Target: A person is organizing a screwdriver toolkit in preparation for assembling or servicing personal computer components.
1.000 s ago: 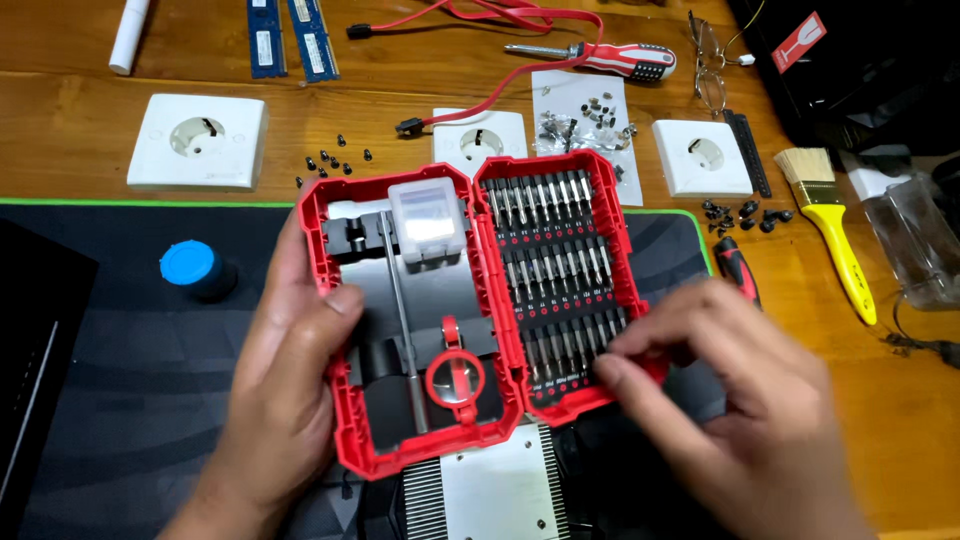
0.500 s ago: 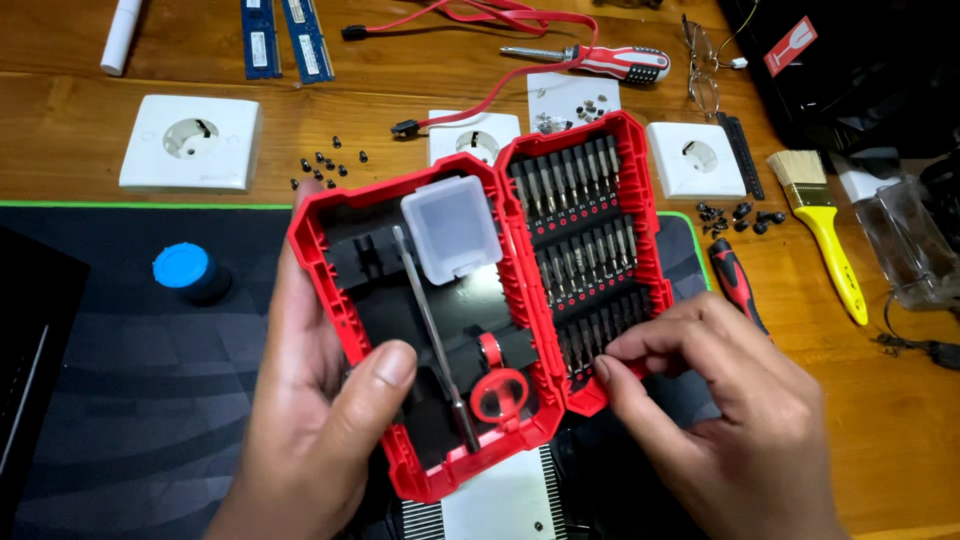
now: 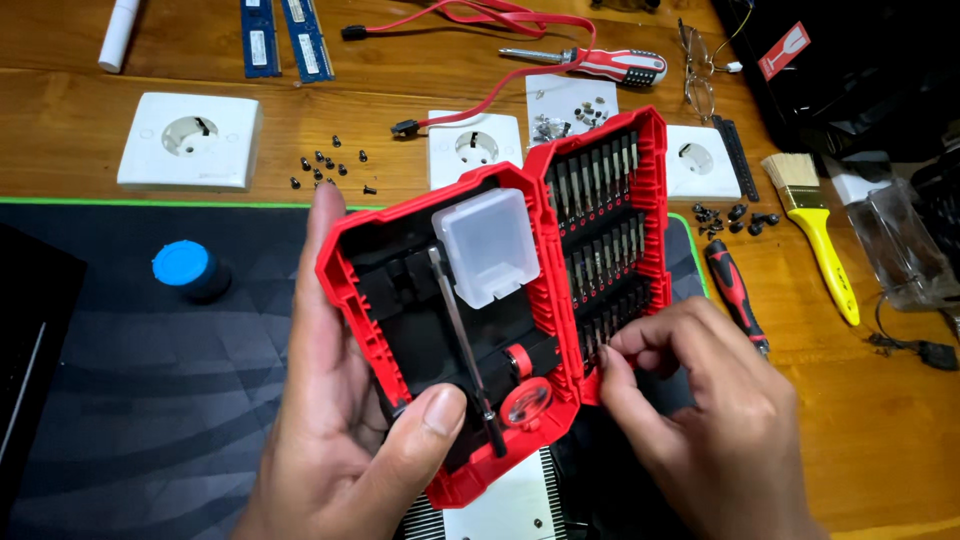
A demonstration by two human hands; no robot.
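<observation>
Cradling open red bit-set case (image 3: pixel 455 340), tilted above dark mat (image 3: pixel 150 380): left hand (image 3: pixel 350 440), thumb pressed inside. Pinching bits in lower row at three o'clock: right hand (image 3: pixel 710 420). Farther, at twelve, white socket plates (image 3: pixel 190 140).

Three white wall sockets (image 3: pixel 190 140), two blue memory sticks (image 3: pixel 260 38), two red-handled screwdrivers (image 3: pixel 625 66). One yellow brush (image 3: pixel 815 225), one red bit case (image 3: pixel 440 330). Loose black screws (image 3: pixel 330 170): roughly ten, too small to count.
</observation>
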